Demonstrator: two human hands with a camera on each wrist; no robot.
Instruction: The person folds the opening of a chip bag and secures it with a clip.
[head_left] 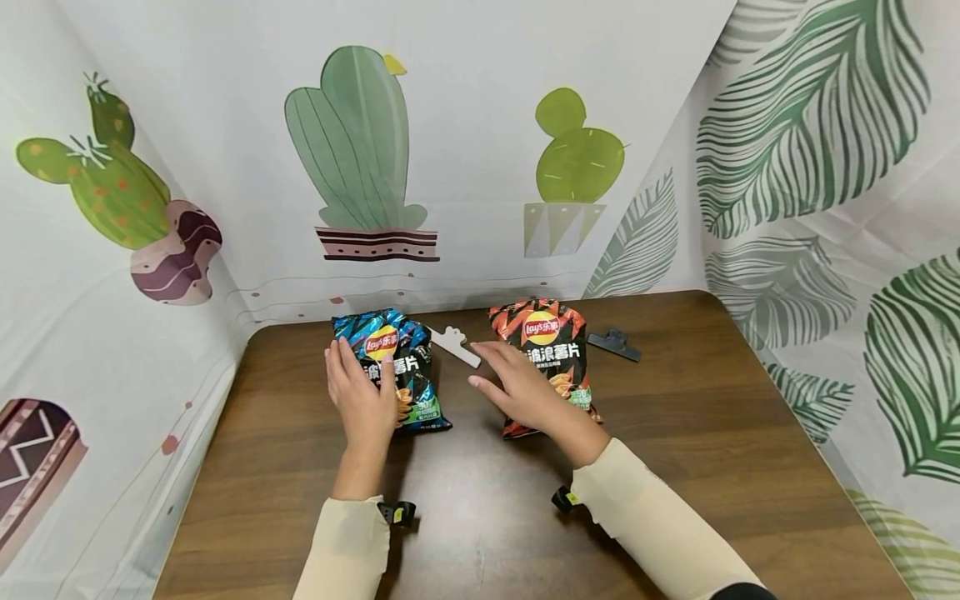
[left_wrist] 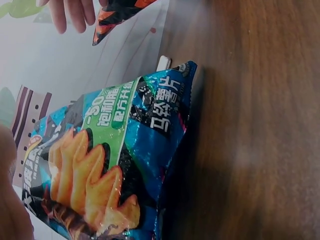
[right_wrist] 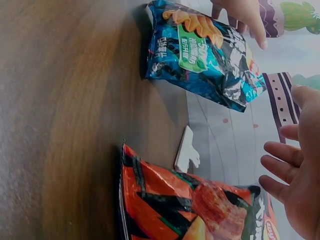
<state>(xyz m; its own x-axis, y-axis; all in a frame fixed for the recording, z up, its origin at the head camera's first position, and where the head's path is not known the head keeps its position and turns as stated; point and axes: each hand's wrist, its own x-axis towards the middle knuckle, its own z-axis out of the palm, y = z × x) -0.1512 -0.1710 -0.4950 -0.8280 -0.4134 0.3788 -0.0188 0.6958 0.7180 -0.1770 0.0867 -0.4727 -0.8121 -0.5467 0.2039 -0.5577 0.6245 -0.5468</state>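
A blue Lay's chip bag (head_left: 423,385) lies on the table at the middle left, its printed front up. My left hand (head_left: 365,404) is over its left side, fingers straight and thumb spread; whether it presses on the bag cannot be told. To the right lies a red Lay's chip bag (head_left: 561,354). My right hand (head_left: 528,392) reaches across this bag's left part with extended fingers, and holds nothing. In the right wrist view, this hand (right_wrist: 302,167) is apart from the red bag (right_wrist: 175,200). Between the bags lies a white clip (head_left: 456,347).
A black clip (head_left: 615,344) lies to the right of the red bag. The brown wooden table (head_left: 690,400) meets a white cloth backdrop (head_left: 480,167) printed with cacti and leaves at its far edge. Each wrist wears a black strap.
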